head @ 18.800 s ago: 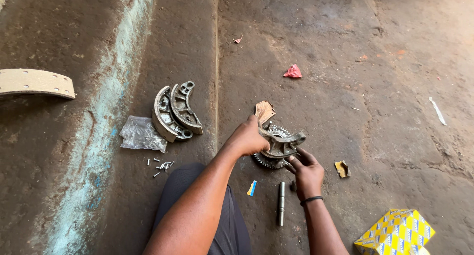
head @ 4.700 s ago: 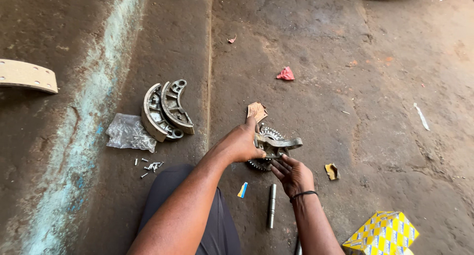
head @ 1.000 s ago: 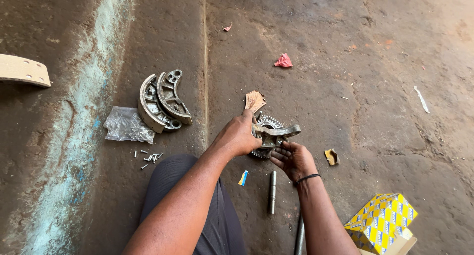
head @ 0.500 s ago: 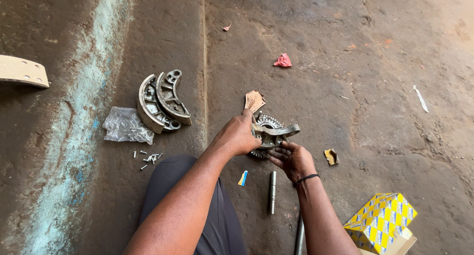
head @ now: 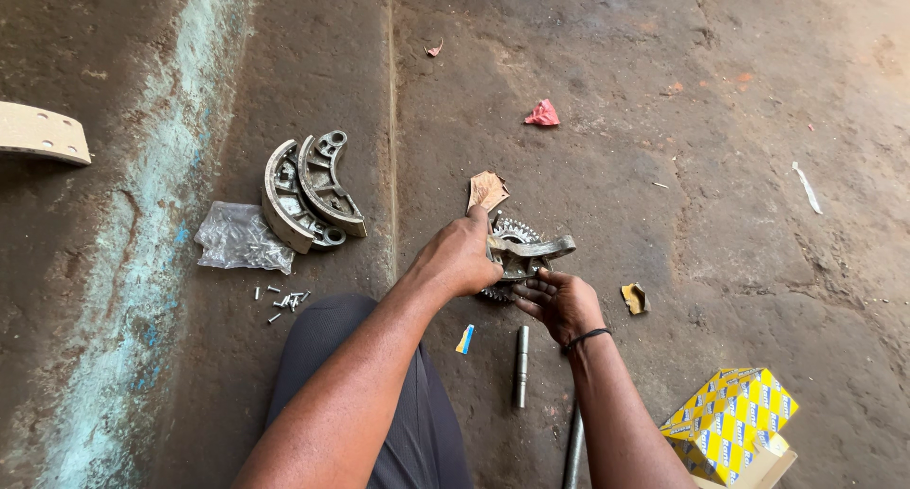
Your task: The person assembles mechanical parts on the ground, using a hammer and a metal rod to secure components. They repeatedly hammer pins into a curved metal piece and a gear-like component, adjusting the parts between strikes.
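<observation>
Mid-floor, near our knee: left hand (head: 462, 259) clenched on the curved metal shoe (head: 531, 250); right hand (head: 559, 300) pinching it from below, over the toothed gear plate (head: 507, 238). Best we brace firmly and keep fingers off the teeth. Spare shoes (head: 308, 190) lie apart.

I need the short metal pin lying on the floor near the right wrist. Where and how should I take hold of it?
Take the metal pin at mid-length, pinching across its narrow width from above. It lies flat on the floor, long axis pointing away from the person, so both long sides look free. Coming from the right hand side seems shortest.
</observation>
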